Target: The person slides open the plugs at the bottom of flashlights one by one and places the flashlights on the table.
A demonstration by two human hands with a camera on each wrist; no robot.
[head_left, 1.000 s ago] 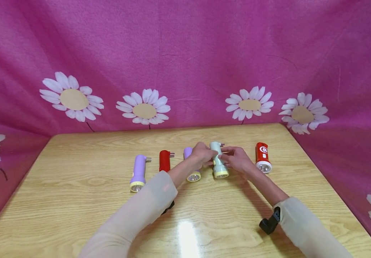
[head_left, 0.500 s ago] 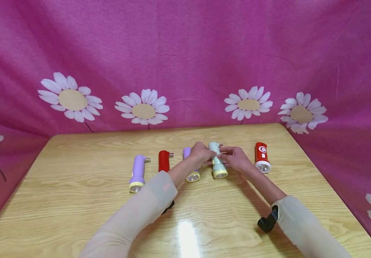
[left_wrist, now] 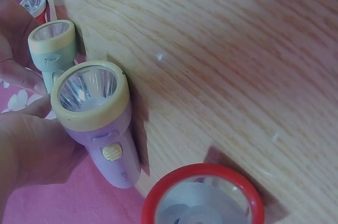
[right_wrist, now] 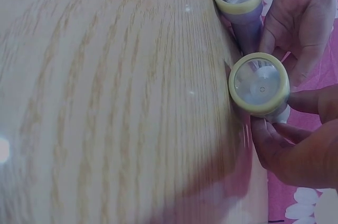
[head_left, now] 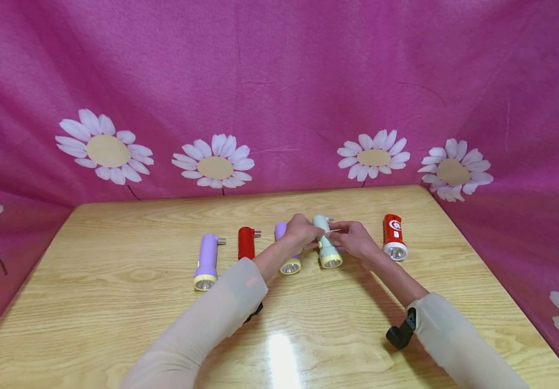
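Note:
A mint-green flashlight (head_left: 328,251) with a pale yellow head lies on the wooden table, its lens towards me and a two-pin plug at its back end. My left hand (head_left: 302,232) holds its left side between thumb and fingers. From the right, my right hand (head_left: 354,239) grips the same flashlight; in the right wrist view, thumb and fingers curl round its body behind the head (right_wrist: 259,86). Just left of it lies a purple flashlight (head_left: 290,266), partly hidden under my left hand. In the left wrist view that purple flashlight (left_wrist: 113,155) stands close beside the left fingers.
Further left lie a red flashlight (head_left: 247,243), its front covered by my left forearm, and another purple flashlight (head_left: 207,259). A red flashlight with a white head (head_left: 394,237) lies to the right. A pink flowered cloth (head_left: 289,97) hangs around the table (head_left: 114,302).
The head view has drifted slightly. The mint-green flashlight's back end has shifted a little to the left, with the right fingers along it. Both hands stay on it; the other flashlights have not moved.

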